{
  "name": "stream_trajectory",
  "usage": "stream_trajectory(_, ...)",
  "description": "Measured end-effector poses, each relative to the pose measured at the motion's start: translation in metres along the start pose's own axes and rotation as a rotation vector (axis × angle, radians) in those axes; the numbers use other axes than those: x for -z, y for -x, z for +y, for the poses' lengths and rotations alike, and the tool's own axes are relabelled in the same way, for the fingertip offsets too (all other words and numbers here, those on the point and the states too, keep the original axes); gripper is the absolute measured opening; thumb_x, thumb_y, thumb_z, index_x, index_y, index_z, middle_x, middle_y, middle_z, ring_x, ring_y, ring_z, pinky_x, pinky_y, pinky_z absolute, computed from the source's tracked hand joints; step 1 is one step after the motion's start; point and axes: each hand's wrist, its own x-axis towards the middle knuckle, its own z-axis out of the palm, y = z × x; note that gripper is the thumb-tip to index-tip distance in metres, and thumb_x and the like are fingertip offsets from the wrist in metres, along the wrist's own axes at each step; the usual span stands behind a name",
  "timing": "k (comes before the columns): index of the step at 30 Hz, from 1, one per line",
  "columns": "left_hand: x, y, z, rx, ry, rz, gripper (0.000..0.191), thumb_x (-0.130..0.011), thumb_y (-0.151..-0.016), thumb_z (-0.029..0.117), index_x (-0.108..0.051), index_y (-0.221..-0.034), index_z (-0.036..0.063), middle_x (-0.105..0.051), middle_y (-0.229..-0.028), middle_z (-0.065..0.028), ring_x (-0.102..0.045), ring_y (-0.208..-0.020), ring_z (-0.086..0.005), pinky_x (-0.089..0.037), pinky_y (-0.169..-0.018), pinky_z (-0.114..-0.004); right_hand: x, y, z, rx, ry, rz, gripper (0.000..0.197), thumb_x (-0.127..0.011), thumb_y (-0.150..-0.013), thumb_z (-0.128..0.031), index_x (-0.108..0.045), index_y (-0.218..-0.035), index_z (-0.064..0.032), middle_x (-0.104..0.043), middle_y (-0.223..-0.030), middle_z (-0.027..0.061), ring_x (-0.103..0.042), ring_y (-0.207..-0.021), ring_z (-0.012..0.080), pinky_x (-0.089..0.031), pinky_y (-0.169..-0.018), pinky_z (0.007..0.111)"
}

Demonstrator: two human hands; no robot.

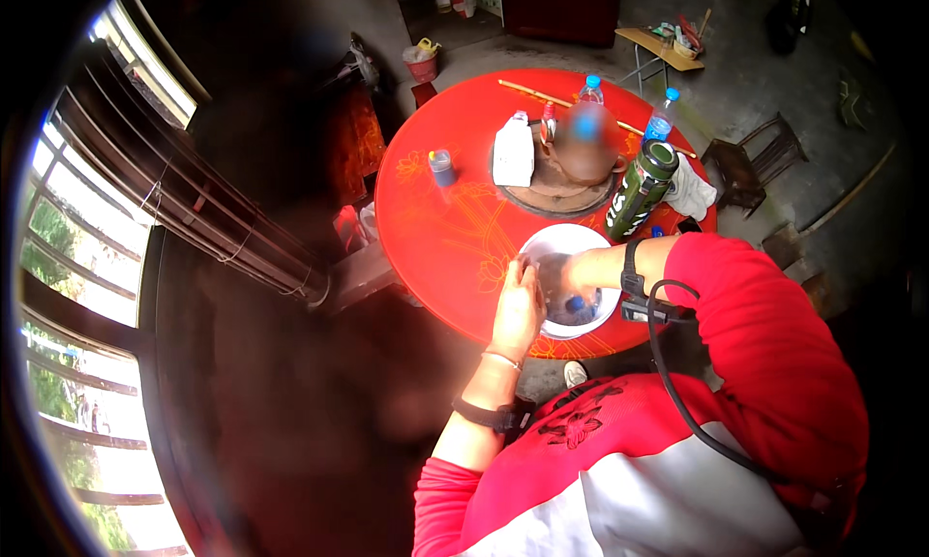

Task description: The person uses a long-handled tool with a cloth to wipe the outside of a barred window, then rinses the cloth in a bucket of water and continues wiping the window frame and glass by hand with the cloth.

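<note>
A white basin (610, 301) stands near the front edge of the round red table (435, 267). Dark, greyish liquid fills part of it, and a small blue object (575, 304), perhaps a bottle cap, shows inside. My left hand (520, 303) grips the basin's left side, with its fingers up at the rim. From the right, my right hand (583, 272) reaches down into the basin. Blur and the liquid hide its fingers, so whether it holds anything is unclear.
Behind the basin stand a green flask (642, 190), a brown teapot (584, 161) on a round board (551, 200) and a white container (514, 150). Two water bottles (659, 121) with blue caps, a bamboo stick (530, 90) and a small jar (441, 169) are farther out.
</note>
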Motion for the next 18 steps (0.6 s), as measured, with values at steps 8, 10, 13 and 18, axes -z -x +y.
stream_trajectory(8,0.006,-0.002,0.000,0.138,-0.005,-0.066,0.026,-0.045,-0.075,-0.005,-0.051,-0.100,-0.0082,-0.048,-0.103,-0.0290,-0.051,-0.094,-0.0413,-0.046,-0.079,-0.040,0.000,0.025,-0.007,0.092,-0.732,0.284,0.046,-0.061,-0.074,-0.030,-0.051,-0.112,-0.0046,-0.062,-0.087,0.0095,-0.059,-0.077,0.0238,-0.049,-0.063,0.033)
stream_trajectory(10,0.005,-0.008,0.007,0.180,0.002,-0.106,0.025,-0.044,-0.077,-0.004,-0.051,-0.101,-0.0073,-0.048,-0.102,-0.0289,-0.051,-0.095,-0.0414,-0.046,-0.078,-0.040,0.001,0.056,0.012,0.187,-0.829,0.414,0.039,-0.057,-0.079,-0.033,-0.056,-0.101,0.0001,-0.061,-0.085,0.0126,-0.057,-0.075,0.0169,-0.046,-0.067,0.029)
stream_trajectory(13,0.006,-0.018,0.018,0.314,-0.031,-0.210,0.027,-0.044,-0.081,0.003,-0.049,-0.106,-0.0053,-0.049,-0.101,-0.0286,-0.051,-0.093,-0.0422,-0.048,-0.074,-0.041,-0.006,0.106,0.019,0.366,-1.207,0.633,0.036,-0.055,-0.083,-0.034,-0.057,-0.099,-0.0012,-0.059,-0.088,0.0044,-0.054,-0.080,0.0113,-0.045,-0.070,0.027)
stream_trajectory(18,-0.012,-0.036,0.024,0.952,0.823,-0.066,0.036,-0.036,-0.091,0.028,-0.047,-0.115,0.0048,-0.054,-0.104,-0.0172,-0.059,-0.085,-0.0309,-0.052,-0.067,-0.040,-0.009,0.142,0.002,0.559,-1.587,1.082,0.032,-0.049,-0.087,-0.027,-0.059,-0.092,0.0021,-0.061,-0.081,0.0033,-0.054,-0.074,0.0078,-0.044,-0.067,0.024)
